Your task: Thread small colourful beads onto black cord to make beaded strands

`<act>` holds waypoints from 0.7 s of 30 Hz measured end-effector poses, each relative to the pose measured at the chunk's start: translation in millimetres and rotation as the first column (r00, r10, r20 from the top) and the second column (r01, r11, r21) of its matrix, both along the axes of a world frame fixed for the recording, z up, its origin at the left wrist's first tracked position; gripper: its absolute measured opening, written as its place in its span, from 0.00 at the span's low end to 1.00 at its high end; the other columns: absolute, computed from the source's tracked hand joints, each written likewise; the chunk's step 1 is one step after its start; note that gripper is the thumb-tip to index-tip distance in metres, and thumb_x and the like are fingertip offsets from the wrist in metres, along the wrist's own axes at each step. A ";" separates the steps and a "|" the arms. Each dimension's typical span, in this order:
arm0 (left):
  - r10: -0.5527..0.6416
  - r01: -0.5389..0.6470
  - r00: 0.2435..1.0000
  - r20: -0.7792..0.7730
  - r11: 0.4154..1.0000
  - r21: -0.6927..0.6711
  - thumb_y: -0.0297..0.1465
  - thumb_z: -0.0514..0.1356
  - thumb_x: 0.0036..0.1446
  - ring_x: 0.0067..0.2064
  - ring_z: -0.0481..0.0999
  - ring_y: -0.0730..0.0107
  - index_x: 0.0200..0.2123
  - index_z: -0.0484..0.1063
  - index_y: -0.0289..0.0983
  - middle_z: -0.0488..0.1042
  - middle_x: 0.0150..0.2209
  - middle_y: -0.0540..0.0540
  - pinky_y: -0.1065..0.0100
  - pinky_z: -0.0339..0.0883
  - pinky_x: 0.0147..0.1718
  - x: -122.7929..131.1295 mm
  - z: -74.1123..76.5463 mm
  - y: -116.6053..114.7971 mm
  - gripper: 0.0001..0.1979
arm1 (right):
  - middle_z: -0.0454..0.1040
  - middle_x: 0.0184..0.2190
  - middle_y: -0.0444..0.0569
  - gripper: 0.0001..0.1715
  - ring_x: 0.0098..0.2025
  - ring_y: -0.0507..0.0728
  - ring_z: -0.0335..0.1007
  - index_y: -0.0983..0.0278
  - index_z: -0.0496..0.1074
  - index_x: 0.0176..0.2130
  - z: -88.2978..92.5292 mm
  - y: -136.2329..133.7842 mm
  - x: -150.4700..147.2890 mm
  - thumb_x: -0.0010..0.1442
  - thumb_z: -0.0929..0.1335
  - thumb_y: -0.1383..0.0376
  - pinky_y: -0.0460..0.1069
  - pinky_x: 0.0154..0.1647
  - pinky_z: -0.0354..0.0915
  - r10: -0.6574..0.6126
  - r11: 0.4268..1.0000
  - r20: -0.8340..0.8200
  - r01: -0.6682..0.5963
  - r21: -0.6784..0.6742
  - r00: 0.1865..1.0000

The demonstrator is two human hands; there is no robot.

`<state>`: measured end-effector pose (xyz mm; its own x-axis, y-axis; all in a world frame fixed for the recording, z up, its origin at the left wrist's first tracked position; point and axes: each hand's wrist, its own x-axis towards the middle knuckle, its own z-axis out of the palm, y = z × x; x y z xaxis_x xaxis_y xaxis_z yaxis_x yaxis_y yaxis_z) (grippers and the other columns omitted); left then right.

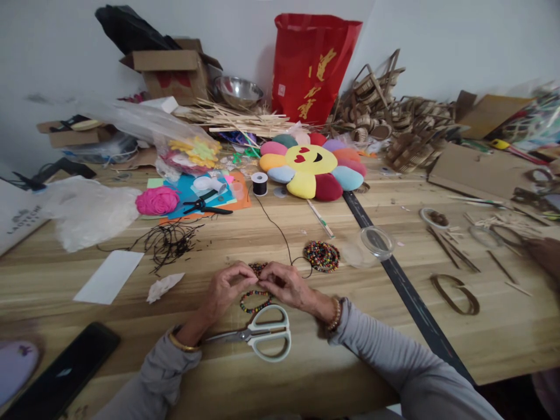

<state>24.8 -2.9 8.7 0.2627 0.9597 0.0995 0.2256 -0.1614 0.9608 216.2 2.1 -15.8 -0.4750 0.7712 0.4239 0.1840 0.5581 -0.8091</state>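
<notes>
My left hand (228, 287) and my right hand (285, 284) meet fingertip to fingertip above the table, both closed in a pinch. A thin black cord (280, 229) runs from a spool (259, 184) and loops into my right hand. What lies between the left fingertips is too small to make out. Multicoloured beads (257, 268) show just behind the fingers, partly hidden. Below the hands lies a beaded bracelet (254, 310). Scissors with pale handles (285, 336) rest close to it. A coiled heap of beaded strands (322, 256) sits to the right.
A black phone (65, 370) lies front left. Cut black cords (170, 242), white paper (109, 277) and black pliers (203, 206) are on the left. A flower cushion (312, 163) stands behind. Another person's hand (542, 254) is at the right, near a brown strip loop (455, 296).
</notes>
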 end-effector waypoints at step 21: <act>0.032 0.218 0.852 -0.523 0.886 0.409 0.24 0.57 0.58 0.36 0.69 0.64 0.33 0.77 0.37 0.74 0.31 0.44 0.64 0.62 0.38 -10.8 -19.0 22.7 0.08 | 0.70 0.26 0.47 0.09 0.27 0.51 0.65 0.66 0.71 0.34 0.9 3.6 0.4 0.62 0.65 0.64 0.44 0.28 0.62 -0.139 0.986 -0.029 0.135 -0.102 0.990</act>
